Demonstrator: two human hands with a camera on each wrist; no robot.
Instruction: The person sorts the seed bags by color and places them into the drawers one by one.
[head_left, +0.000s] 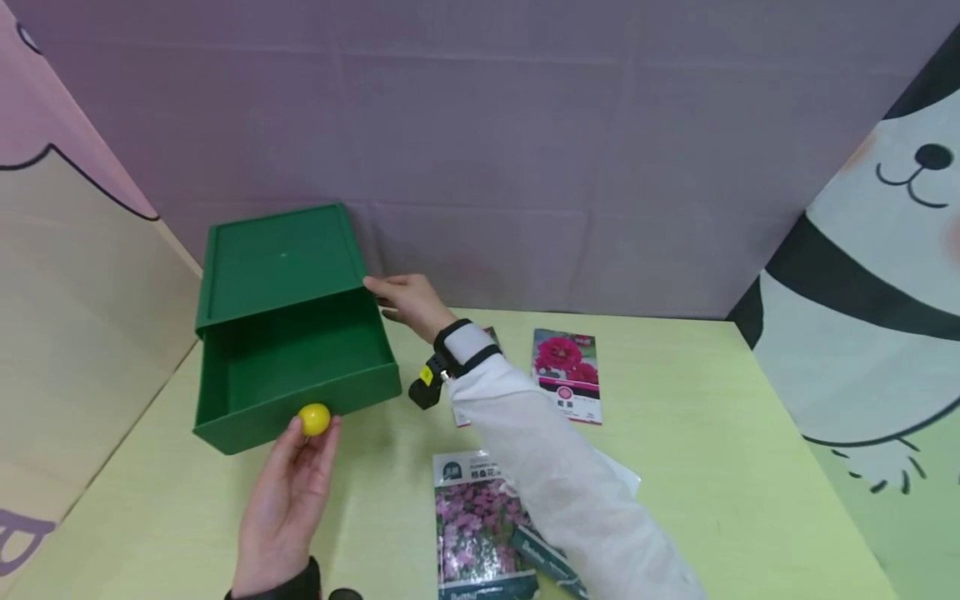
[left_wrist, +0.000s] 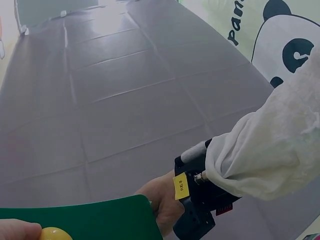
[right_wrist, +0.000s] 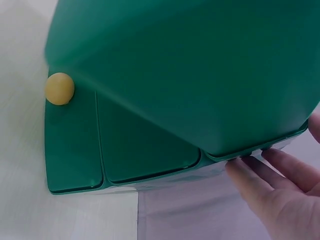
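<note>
A green box point(head_left: 279, 258) stands at the back left of the table, its drawer point(head_left: 300, 371) pulled out and empty inside. A yellow knob point(head_left: 314, 418) sits on the drawer front. My left hand point(head_left: 312, 430) reaches up to the knob, which lies between thumb and forefinger tips; a fingertip point(left_wrist: 17, 230) touches the knob point(left_wrist: 54, 234) in the left wrist view. My right hand point(head_left: 384, 293) rests with straight fingers point(right_wrist: 267, 185) against the box's right side point(right_wrist: 200, 75), at its top edge. The right wrist view shows the knob point(right_wrist: 59, 88) from the side.
Three flower seed packets lie on the yellow-green table: a red one point(head_left: 567, 375), a purple one point(head_left: 480, 521) near me, and one point(head_left: 460, 414) mostly hidden under my right sleeve. Cartoon-printed partition walls enclose the table on the left, back and right.
</note>
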